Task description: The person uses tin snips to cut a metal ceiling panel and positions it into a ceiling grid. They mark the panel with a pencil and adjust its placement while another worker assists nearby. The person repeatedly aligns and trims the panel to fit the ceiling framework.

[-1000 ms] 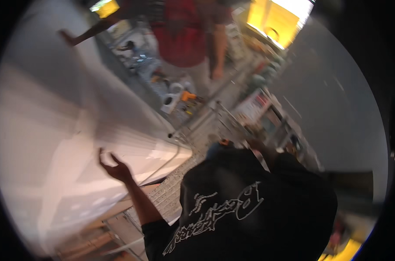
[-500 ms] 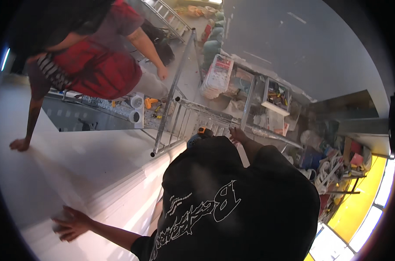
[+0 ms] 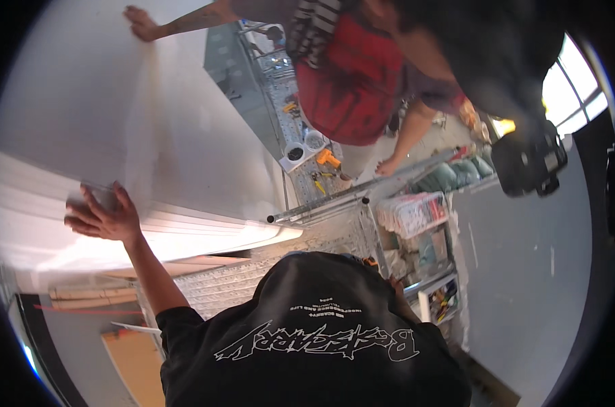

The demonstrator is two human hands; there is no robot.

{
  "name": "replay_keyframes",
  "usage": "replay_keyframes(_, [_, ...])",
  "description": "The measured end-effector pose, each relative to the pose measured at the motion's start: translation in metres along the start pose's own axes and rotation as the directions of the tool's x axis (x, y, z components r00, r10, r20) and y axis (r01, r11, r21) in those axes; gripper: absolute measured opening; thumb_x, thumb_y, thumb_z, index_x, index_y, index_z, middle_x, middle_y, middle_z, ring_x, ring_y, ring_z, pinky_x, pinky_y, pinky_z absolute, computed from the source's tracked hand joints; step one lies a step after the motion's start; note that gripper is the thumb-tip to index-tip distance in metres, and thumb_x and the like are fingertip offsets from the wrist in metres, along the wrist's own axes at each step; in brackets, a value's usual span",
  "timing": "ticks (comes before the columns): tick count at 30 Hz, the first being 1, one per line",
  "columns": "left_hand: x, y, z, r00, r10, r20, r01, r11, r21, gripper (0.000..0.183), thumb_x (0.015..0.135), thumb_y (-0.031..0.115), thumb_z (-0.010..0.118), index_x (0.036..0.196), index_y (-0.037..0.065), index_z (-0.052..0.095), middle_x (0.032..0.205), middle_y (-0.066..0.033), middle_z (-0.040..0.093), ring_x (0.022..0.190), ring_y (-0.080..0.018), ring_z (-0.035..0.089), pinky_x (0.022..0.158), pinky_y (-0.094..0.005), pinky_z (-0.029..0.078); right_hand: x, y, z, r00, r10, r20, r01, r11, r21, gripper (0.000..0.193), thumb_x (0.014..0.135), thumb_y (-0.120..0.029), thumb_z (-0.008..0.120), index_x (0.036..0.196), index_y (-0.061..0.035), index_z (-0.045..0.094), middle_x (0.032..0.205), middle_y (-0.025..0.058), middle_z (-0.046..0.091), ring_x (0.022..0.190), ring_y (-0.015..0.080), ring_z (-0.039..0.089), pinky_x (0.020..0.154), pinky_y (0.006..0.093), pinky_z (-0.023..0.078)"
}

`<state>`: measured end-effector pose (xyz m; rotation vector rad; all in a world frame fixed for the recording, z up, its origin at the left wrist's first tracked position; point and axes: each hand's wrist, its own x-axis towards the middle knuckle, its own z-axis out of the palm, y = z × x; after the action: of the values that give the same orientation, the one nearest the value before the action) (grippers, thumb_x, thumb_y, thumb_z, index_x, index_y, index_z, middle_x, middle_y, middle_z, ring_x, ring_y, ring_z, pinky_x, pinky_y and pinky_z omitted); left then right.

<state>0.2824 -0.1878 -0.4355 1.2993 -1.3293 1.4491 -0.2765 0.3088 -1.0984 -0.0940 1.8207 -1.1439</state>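
Observation:
My left hand [image 3: 103, 216] is spread over a small grey block [image 3: 105, 197], which looks like a sanding sponge. It presses the block to the smooth white surface [image 3: 199, 142] just above a stepped white moulding [image 3: 206, 227]. Only a sliver of my right hand [image 3: 394, 285] shows past my black shirt [image 3: 321, 298], close to a metal rail [image 3: 429, 281]; its fingers are hidden. Across from me, a person in a red and grey shirt [image 3: 351, 81] lays one hand [image 3: 142, 24] on the white surface. That person's other hand [image 3: 389, 166] hangs beside a scaffold tube.
A scaffold tube [image 3: 307, 209] crosses between me and the other person. Upon a perforated metal platform [image 3: 280, 88] lie an orange tool [image 3: 328, 159], yellow-handled pliers [image 3: 317, 182] and white containers [image 3: 314, 140]. Stacked packages [image 3: 412, 214] and a tool tray [image 3: 443, 298] stand at the right.
The whole view has swung round, so the other person now appears further right. My left hand keeps the block on the white surface. My right hand has become mostly hidden.

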Motion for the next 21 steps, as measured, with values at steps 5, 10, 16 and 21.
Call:
replay_keyframes(5, [-0.002, 0.001, -0.005, 0.999, -0.017, -0.044, 0.020, 0.998, 0.055, 0.066, 0.085, 0.061, 0.063, 0.139, 0.022, 0.060, 0.160, -0.0163, 0.031, 0.150, -0.0449, 0.018, 0.117, -0.0652, 0.021, -0.029, -0.162, 0.007, 0.968, 0.224, 0.116, -0.234, 0.969, 0.082, 0.059, 0.099, -0.062, 0.044, 0.119, -0.0068, 0.053, 0.083, 0.0137, 0.068, 0.059, 0.0228, 0.062, 0.051, 0.0328, 0.048])
replay_keyframes(10, [-0.019, -0.006, -0.002, 0.999, -0.039, -0.008, 0.039, 0.998, 0.055, 0.066, 0.084, 0.060, 0.064, 0.138, 0.022, 0.061, 0.160, -0.0150, 0.032, 0.151, -0.0433, 0.017, 0.119, -0.0622, 0.020, 0.004, -0.241, 0.018, 0.986, 0.148, 0.083, -0.141, 0.987, -0.076, 0.058, 0.096, -0.066, 0.049, 0.117, -0.0128, 0.053, 0.083, 0.0089, 0.065, 0.063, 0.0199, 0.063, 0.057, 0.0350, 0.051])
replay_keyframes(16, [-0.004, 0.006, 0.009, 0.999, -0.020, -0.037, 0.021, 1.000, 0.006, 0.066, 0.083, 0.062, 0.066, 0.135, 0.021, 0.064, 0.161, -0.0174, 0.029, 0.151, -0.0440, 0.018, 0.119, -0.0612, 0.018, 0.018, -0.248, 0.041, 0.986, 0.065, 0.155, -0.036, 0.983, -0.182, 0.064, 0.095, -0.069, 0.047, 0.120, -0.0116, 0.056, 0.092, 0.0069, 0.068, 0.067, 0.0210, 0.065, 0.061, 0.0404, 0.052])
replay_keyframes(21, [0.001, -0.008, 0.012, 0.996, 0.045, -0.075, -0.055, 0.989, -0.137, 0.063, 0.083, 0.056, 0.072, 0.130, 0.014, 0.067, 0.143, -0.0256, 0.050, 0.133, -0.0483, 0.044, 0.113, -0.0649, 0.024, 0.037, -0.179, 0.017, 0.945, 0.134, 0.298, -0.138, 0.990, -0.009, 0.045, 0.100, -0.055, 0.047, 0.112, -0.0144, 0.060, 0.089, 0.0101, 0.069, 0.066, 0.0217, 0.063, 0.055, 0.0379, 0.047])
